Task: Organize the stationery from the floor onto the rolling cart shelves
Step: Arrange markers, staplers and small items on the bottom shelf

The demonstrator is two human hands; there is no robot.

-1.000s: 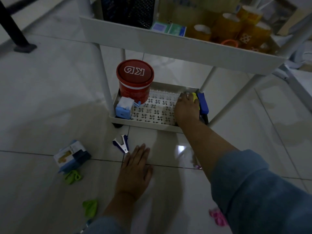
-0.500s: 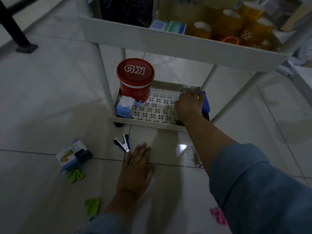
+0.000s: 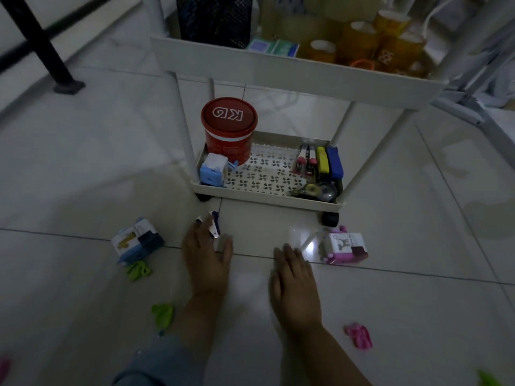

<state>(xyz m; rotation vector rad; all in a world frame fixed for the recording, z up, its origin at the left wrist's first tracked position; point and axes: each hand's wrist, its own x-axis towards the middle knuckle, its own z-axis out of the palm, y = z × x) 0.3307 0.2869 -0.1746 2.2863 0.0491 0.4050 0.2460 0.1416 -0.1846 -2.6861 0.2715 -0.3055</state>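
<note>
Staplers point(image 3: 323, 162) and a red tub point(image 3: 228, 135) sit on the cart's bottom shelf point(image 3: 264, 198); my right hand point(image 3: 292, 280) lies flat on the floor point(image 3: 83, 176), left hand point(image 3: 207, 260) touches the staple remover point(image 3: 215, 225), grip unclear.

- The floor point(image 3: 83, 162) is laid with large, pale, glossy tiles, split by thin dark grout lines point(image 3: 55, 234).
- The light is dim and greyish; one small bright glare point(image 3: 303, 238) sits on a tile near the middle of the floor.
- A black metal leg point(image 3: 39, 43) slants down from the top left corner to a flat black foot point(image 3: 69, 87) resting on the tiles.
- A thinner black bar point(image 3: 78, 18) crosses behind that leg.
- Pale metal frame tubes point(image 3: 471, 112), blurred, stand at the floor's right edge.
</note>
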